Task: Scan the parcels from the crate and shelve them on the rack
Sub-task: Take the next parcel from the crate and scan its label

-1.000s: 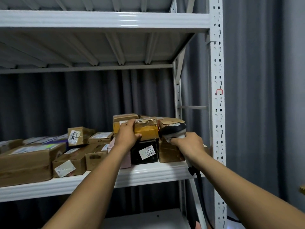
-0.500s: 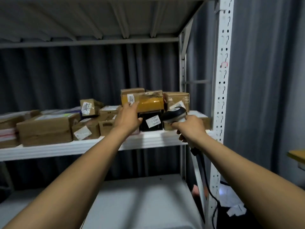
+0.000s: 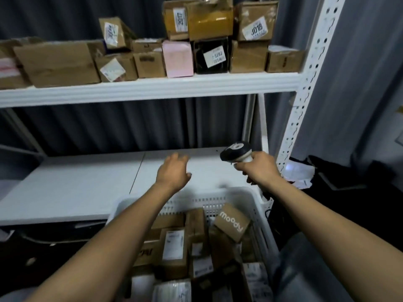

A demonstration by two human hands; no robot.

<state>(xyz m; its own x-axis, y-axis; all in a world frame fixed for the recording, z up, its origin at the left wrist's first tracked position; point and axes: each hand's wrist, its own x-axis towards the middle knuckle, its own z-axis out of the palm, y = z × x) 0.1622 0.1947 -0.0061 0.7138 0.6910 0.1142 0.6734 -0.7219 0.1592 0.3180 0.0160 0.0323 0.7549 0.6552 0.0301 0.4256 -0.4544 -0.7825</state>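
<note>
A white crate (image 3: 259, 212) stands below me, filled with several cardboard parcels; one brown box printed "moody" (image 3: 232, 222) leans at its far right. My left hand (image 3: 173, 173) hovers empty above the crate's far rim, fingers loosely spread. My right hand (image 3: 260, 170) grips a black and white barcode scanner (image 3: 236, 151) by its handle, head pointing left. On the upper rack shelf (image 3: 152, 89) stand several shelved parcels, among them a yellow-taped box (image 3: 209, 20) stacked on a black parcel (image 3: 210, 55).
The lower rack shelf (image 3: 76, 184) is bare white metal behind the crate. A perforated white upright (image 3: 305, 88) stands at the right, with grey curtain behind. Dark bags and papers lie on the floor at the right.
My view has dropped from the upper shelf to the crate. My left hand has let go of the yellow-taped box and come down empty. My right hand lowered the scanner with it.
</note>
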